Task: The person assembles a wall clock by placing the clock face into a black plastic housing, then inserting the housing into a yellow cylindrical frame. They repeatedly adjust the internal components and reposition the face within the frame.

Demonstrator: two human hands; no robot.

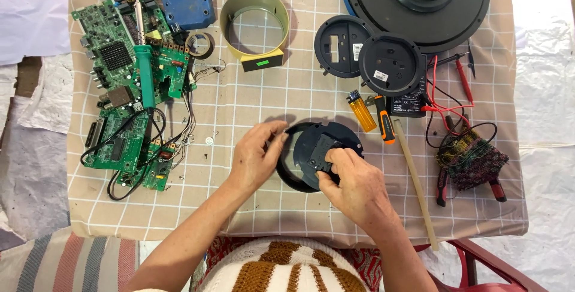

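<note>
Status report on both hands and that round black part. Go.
Left hand steadies the rim of the round black housing. Right hand pinches its small black centre module. Orange lighter lies apart, nothing obstructing.

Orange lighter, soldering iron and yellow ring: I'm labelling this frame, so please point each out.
orange lighter (362, 112), head view, middle of its translucent body.
soldering iron (144, 70), head view, green handle.
yellow ring (281, 19), head view, right wall.

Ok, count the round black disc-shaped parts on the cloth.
4: one between the left hand and right hand at, two side by side above it, one large at the top edge.
</note>
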